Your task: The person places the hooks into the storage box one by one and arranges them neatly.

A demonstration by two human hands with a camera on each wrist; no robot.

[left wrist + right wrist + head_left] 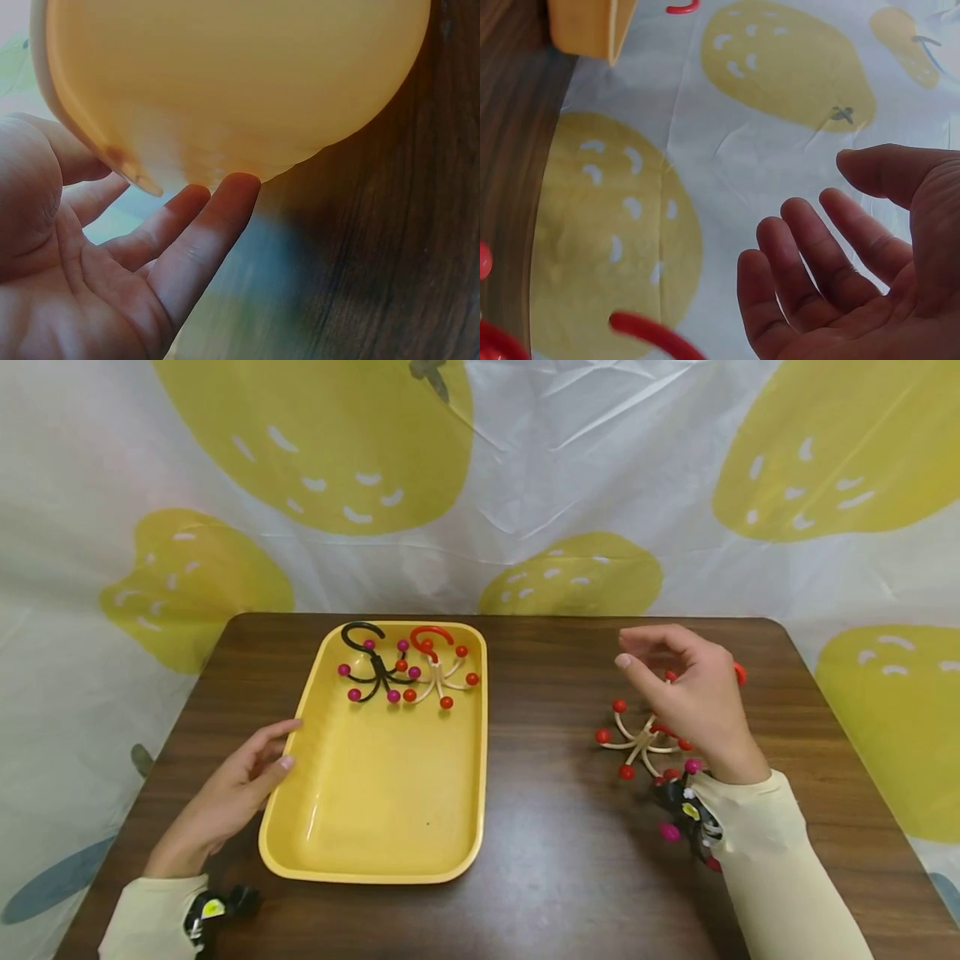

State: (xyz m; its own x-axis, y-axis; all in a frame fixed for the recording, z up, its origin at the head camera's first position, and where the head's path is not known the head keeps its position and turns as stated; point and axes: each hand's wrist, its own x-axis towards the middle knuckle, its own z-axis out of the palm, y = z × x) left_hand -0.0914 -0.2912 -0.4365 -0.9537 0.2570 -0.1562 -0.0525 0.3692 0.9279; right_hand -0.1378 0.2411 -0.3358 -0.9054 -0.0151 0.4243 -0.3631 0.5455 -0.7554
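Note:
The yellow tray stands on the table with my left hand at its left rim. In the left wrist view those fingers rest against the tray's outer wall. Two claw-shaped hanging hooks lie at the tray's far end: a black hook with magenta balls and a cream hook with red balls and a red top. To the right, my right hand hovers with fingers loosely bent and nothing in them. Below it lies another cream hook with red balls, partly covered by the hand.
More red and magenta balls show around the right wrist, their hooks mostly hidden by the wrist camera and sleeve. A curtain with yellow fruit prints hangs behind the brown table.

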